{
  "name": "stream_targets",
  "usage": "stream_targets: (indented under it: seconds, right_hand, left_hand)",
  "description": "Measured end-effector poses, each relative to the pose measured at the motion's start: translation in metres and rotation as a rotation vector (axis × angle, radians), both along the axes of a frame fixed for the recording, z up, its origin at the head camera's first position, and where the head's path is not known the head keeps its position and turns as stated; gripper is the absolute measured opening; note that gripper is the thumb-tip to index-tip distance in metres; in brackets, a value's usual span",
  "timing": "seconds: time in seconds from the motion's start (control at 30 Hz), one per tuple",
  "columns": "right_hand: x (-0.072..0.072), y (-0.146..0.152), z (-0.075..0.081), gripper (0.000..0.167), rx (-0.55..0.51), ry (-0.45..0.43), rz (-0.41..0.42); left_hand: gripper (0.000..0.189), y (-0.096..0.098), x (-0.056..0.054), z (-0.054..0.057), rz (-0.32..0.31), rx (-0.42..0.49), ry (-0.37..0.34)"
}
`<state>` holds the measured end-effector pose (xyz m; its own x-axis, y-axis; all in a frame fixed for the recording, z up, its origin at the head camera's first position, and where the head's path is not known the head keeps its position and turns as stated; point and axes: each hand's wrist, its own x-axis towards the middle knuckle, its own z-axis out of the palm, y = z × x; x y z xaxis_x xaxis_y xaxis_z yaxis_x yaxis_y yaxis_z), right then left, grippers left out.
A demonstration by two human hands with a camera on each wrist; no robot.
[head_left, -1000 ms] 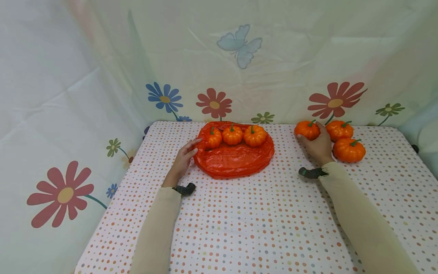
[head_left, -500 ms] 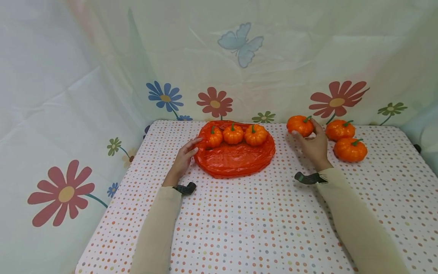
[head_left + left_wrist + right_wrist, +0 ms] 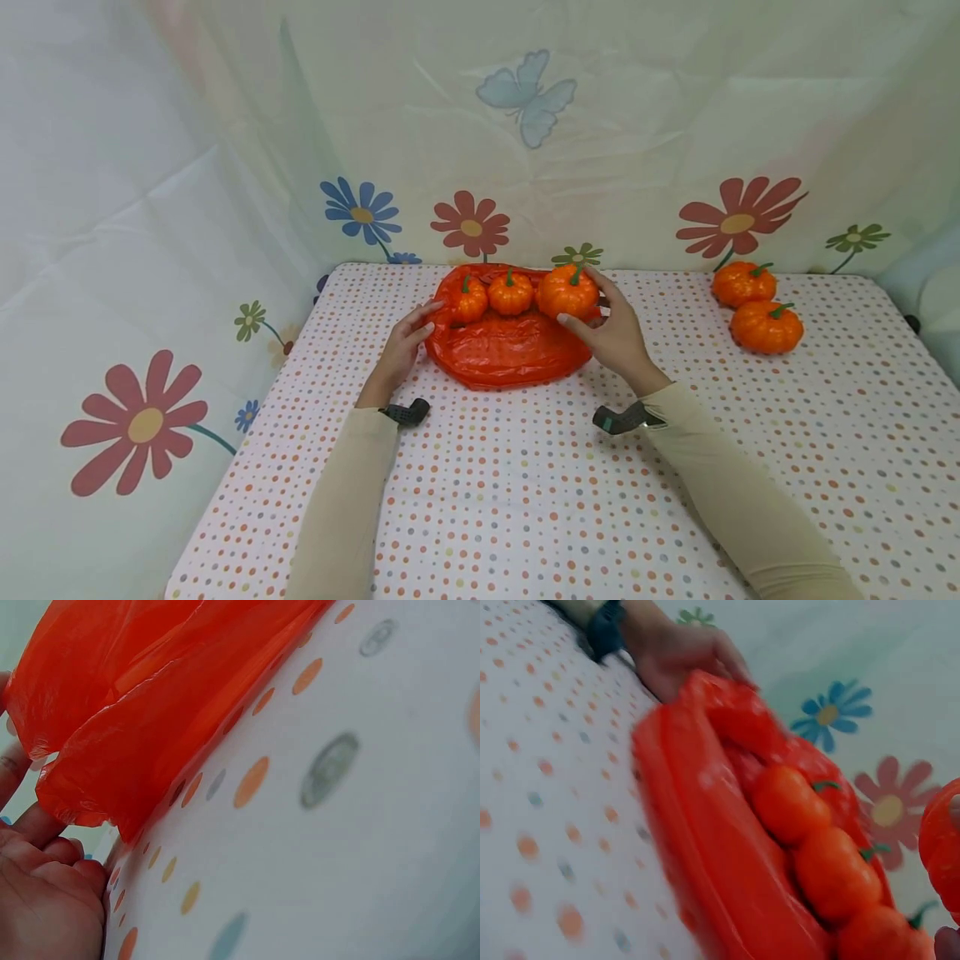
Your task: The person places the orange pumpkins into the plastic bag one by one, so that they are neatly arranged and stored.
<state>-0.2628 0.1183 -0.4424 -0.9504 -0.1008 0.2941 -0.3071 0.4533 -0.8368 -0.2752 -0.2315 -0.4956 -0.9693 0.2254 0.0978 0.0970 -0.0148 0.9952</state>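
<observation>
A red plastic bag [image 3: 517, 354] lies on the table with its mouth spread, holding small orange pumpkins, among them a left pumpkin [image 3: 469, 302] and a middle pumpkin [image 3: 510, 295]. My left hand [image 3: 397, 354] touches the bag's left edge, its fingers fairly straight along the plastic [image 3: 112, 712]. At the bag's right end my right hand [image 3: 618, 333] grips another pumpkin [image 3: 567, 290] between thumb and fingers, above the bag. It hides the bag's third pumpkin in the head view; that third pumpkin [image 3: 877, 937] shows in the right wrist view, apart from the held pumpkin [image 3: 941, 847].
Two more pumpkins stand at the table's back right, a rear one [image 3: 742, 283] and a front one [image 3: 767, 327]. The dotted tablecloth [image 3: 517, 500] stretches in front of the bag. A flower-printed curtain [image 3: 630, 167] hangs behind the table.
My right hand has lifted a pumpkin from the group at the right and carried it left to over the bag. The left hand and the bag have stayed in place.
</observation>
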Motion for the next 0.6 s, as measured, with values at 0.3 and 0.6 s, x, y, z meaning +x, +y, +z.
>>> stream_targets:
  seconds: [0.3,0.6]
  right_hand:
    - [0.003,-0.056,-0.017,0.081,0.151,-0.128,0.192]
    - [-0.006,-0.085,-0.020,0.076,0.245,-0.222,0.328]
  left_hand:
    - [0.047,0.004,0.012,0.018,-0.016,-0.009,0.000]
    - [0.046,0.004,0.011,0.018,-0.009,-0.016,0.011]
